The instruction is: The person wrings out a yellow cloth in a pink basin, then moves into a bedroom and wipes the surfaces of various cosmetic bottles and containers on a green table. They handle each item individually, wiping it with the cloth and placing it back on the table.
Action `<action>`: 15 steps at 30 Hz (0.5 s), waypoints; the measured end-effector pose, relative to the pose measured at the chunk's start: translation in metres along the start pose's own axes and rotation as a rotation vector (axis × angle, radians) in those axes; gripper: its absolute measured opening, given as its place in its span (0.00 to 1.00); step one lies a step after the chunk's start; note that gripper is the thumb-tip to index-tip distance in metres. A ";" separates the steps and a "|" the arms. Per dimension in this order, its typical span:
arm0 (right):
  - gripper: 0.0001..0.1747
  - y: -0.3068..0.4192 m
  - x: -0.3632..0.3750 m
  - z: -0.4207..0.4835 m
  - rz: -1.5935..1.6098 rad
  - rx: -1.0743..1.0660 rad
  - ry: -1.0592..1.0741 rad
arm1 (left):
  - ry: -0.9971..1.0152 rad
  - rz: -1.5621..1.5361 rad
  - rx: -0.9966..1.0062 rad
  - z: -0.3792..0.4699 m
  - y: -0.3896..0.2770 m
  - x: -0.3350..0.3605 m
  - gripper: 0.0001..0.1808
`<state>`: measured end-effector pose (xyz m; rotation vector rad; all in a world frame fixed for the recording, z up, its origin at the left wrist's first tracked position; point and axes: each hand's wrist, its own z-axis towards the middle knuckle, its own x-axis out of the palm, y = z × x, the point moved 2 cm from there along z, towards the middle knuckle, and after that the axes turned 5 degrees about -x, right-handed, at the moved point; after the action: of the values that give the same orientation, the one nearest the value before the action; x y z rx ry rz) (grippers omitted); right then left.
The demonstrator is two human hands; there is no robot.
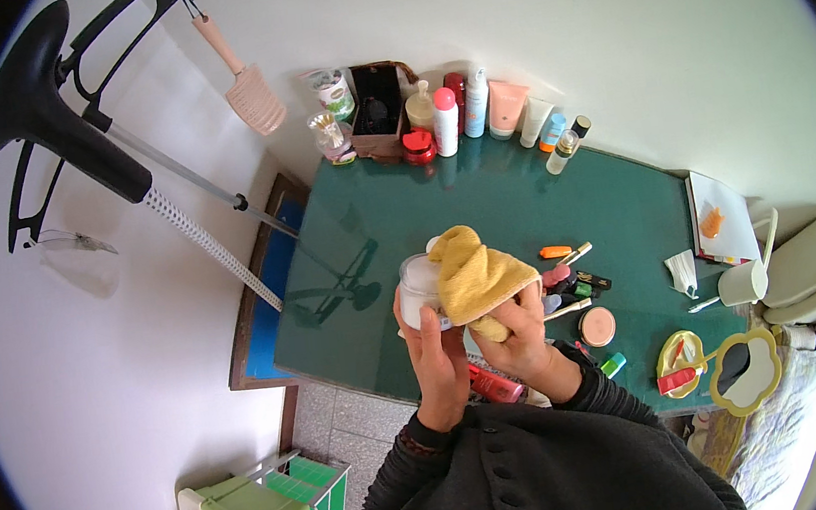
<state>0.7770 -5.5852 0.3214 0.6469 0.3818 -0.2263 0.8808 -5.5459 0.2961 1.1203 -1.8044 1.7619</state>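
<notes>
Over the green tabletop point(366, 214), my left hand point(436, 365) grips a white jar with a clear rim point(420, 291) around its side. My right hand point(522, 332) clutches a bunched yellow cloth point(482, 277), which lies against the jar's right side and partly covers it. A small pale round thing shows just behind the jar and cloth. To the right of my hands lie an orange tube point(555, 252), a pink round compact point(597, 327) and several small cosmetics. A red package point(494, 383) is partly hidden below my right wrist.
Bottles and tubes, including a pink tube point(508, 109), line the wall beside an open box point(377, 119). At the right are a flower-shaped mirror point(746, 373), a yellow tray point(670, 380), a white mug point(743, 283) and a face mask point(682, 273). A garment steamer's pole point(215, 250) stands left.
</notes>
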 end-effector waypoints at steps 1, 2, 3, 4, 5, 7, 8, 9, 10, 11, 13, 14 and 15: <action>0.19 0.001 0.000 0.000 0.009 0.020 -0.036 | 0.037 -0.034 0.003 0.000 0.000 0.000 0.28; 0.19 0.001 0.000 0.000 0.018 0.039 -0.083 | 0.022 -0.022 0.004 0.000 0.001 -0.001 0.29; 0.19 0.000 0.001 -0.001 0.073 0.100 -0.083 | 0.032 -0.036 0.014 0.000 0.002 -0.002 0.29; 0.19 -0.002 0.001 -0.001 0.126 0.155 -0.098 | 0.042 -0.059 0.017 0.000 0.002 -0.002 0.30; 0.19 -0.003 0.001 -0.001 0.185 0.209 -0.101 | 0.046 -0.014 0.014 0.000 0.003 -0.002 0.31; 0.19 -0.004 -0.003 0.000 0.132 0.156 -0.070 | 0.044 0.031 0.015 -0.001 0.002 -0.002 0.34; 0.19 -0.006 -0.006 0.002 0.111 0.142 -0.046 | 0.067 0.046 0.018 -0.001 0.001 -0.001 0.34; 0.19 -0.007 -0.009 0.003 0.092 0.131 -0.021 | 0.038 0.074 -0.015 0.000 0.000 -0.001 0.33; 0.19 -0.009 -0.011 0.005 0.106 0.118 -0.005 | 0.020 0.051 -0.036 0.001 -0.002 -0.002 0.33; 0.18 -0.010 -0.013 0.005 0.121 0.118 0.036 | 0.025 0.006 -0.045 0.002 -0.004 -0.001 0.33; 0.18 -0.013 -0.017 0.007 0.144 0.152 0.151 | 0.033 0.032 -0.097 0.004 -0.010 -0.003 0.33; 0.18 -0.016 -0.018 0.008 0.239 0.198 0.160 | 0.006 0.047 -0.125 0.004 -0.011 -0.003 0.32; 0.19 -0.021 -0.017 0.009 0.335 0.249 0.174 | 0.041 0.055 -0.137 0.003 -0.012 -0.002 0.32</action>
<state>0.7575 -5.6056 0.3241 0.9676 0.4084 0.1054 0.8917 -5.5470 0.3019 0.9831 -1.9160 1.6501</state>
